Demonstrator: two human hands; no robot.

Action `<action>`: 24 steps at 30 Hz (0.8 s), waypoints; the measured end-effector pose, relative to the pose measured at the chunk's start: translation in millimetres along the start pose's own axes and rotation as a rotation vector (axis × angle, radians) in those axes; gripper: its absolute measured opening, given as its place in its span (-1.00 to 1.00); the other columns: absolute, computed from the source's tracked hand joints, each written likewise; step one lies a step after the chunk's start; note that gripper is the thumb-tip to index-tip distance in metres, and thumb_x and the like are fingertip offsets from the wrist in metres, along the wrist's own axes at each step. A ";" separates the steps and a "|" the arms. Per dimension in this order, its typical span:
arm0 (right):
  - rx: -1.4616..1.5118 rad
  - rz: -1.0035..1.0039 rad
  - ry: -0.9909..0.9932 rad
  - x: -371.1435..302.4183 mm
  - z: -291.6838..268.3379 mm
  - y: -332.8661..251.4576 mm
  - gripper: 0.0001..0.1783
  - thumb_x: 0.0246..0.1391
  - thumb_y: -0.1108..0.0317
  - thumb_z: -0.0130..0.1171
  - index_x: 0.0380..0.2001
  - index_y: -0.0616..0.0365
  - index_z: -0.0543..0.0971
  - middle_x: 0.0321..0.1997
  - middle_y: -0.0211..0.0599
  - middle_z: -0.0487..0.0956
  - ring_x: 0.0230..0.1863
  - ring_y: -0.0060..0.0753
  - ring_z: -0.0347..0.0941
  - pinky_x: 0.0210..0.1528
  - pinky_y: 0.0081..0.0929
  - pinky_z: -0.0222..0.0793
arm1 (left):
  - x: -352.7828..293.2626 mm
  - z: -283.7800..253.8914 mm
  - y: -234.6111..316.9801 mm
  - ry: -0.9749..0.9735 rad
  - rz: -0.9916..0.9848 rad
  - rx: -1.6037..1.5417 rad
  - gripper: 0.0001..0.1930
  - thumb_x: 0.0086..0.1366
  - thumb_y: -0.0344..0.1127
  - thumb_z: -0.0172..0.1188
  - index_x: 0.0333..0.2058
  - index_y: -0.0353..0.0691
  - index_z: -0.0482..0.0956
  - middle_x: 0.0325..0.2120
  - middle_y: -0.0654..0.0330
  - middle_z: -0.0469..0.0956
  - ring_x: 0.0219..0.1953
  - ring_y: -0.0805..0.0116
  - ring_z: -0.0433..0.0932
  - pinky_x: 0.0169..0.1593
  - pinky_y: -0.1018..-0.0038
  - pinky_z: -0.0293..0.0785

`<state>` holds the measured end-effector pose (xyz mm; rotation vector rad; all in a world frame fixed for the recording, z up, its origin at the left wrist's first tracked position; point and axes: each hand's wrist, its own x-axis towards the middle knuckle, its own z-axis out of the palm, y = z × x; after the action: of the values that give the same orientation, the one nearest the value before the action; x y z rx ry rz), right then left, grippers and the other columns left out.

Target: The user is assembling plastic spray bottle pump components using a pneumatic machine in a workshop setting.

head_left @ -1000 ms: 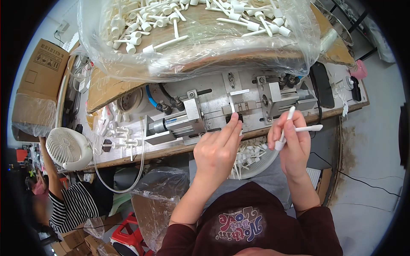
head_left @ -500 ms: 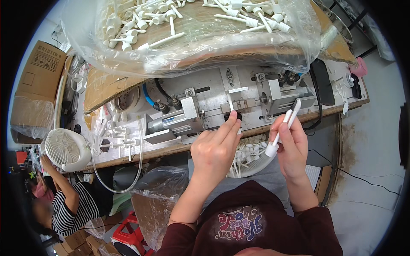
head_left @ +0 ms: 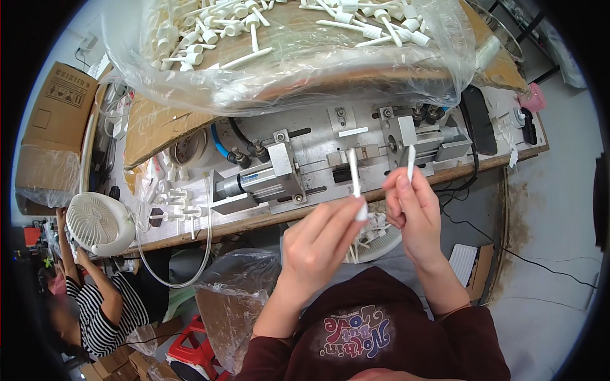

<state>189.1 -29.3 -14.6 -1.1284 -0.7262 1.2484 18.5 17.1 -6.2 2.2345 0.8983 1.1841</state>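
My left hand (head_left: 321, 235) is closed on a white plastic cap with a long stem (head_left: 354, 173); the stem points up and away, and the cap end shows by my fingertips. It is held in front of the metal clamping fixture (head_left: 356, 154), whose small central block stands between two pneumatic cylinders, the left cylinder (head_left: 260, 178) and the right cylinder (head_left: 426, 143). To the right, my right hand (head_left: 416, 219) pinches a white stick-shaped piece (head_left: 411, 162), its tip upward; its lower end is hidden by my fingers. Below the bench edge, a white bowl (head_left: 387, 253) holds several stemmed caps, partly hidden by my left hand.
At the back, a clear plastic bag (head_left: 273, 89) on cardboard holds a heap of stemmed caps. Loose white parts (head_left: 181, 203) and a white fan (head_left: 100, 222) are at left. A black phone-like slab (head_left: 480, 120) lies at right. A co-worker in a striped shirt (head_left: 121, 305) is at far left.
My left hand has drawn back from the fixture, now holding a stemmed cap. My right hand has moved slightly left and lower; one stick shows there, where two pieces showed before.
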 end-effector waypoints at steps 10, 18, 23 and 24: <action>0.044 -0.013 -0.038 -8.9 -1.4 -1.2 -0.65 0.50 0.14 -0.30 -0.25 0.14 0.36 -0.52 -0.38 0.37 -0.55 -0.62 0.22 -0.44 -0.59 0.24 | 9.6 14.4 -13.4 -0.075 0.021 0.391 -0.76 0.03 -0.36 0.46 -0.27 -0.16 0.74 -0.11 0.29 0.71 -0.57 0.38 0.57 -0.46 0.54 0.46; -0.215 -0.307 -0.022 -11.1 -1.7 -4.3 -0.81 0.34 0.44 0.07 -0.10 0.33 0.56 -0.21 -0.30 0.54 -0.21 -0.55 0.48 -0.07 -0.55 0.40 | 14.4 12.6 -13.7 -0.093 0.023 0.380 -0.74 0.00 -0.36 0.47 -0.27 -0.16 0.74 -0.13 0.29 0.71 -0.60 0.38 0.52 -0.46 0.52 0.45; -0.275 -0.257 -0.010 -13.8 -6.1 -8.9 -0.85 0.27 0.50 0.17 -0.16 0.34 0.63 -0.20 -0.32 0.53 -0.19 -0.60 0.49 -0.13 -0.61 0.40 | 14.8 10.4 -12.4 -0.101 0.022 0.380 -0.73 0.00 -0.36 0.47 -0.26 -0.18 0.73 -0.13 0.28 0.71 -0.60 0.37 0.53 -0.45 0.52 0.46; -0.243 -0.220 -0.010 -14.1 -5.8 -9.0 -0.85 0.26 0.50 0.18 -0.16 0.34 0.63 -0.21 -0.33 0.53 -0.20 -0.63 0.49 -0.17 -0.64 0.39 | 15.5 8.6 -11.1 -0.106 0.019 0.375 -0.73 -0.01 -0.37 0.47 -0.26 -0.19 0.73 -0.13 0.26 0.71 -0.59 0.38 0.55 -0.43 0.52 0.48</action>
<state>194.5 -43.8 -6.0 -1.2022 -1.0015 0.9997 28.5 35.2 -9.5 2.5757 1.1347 0.9552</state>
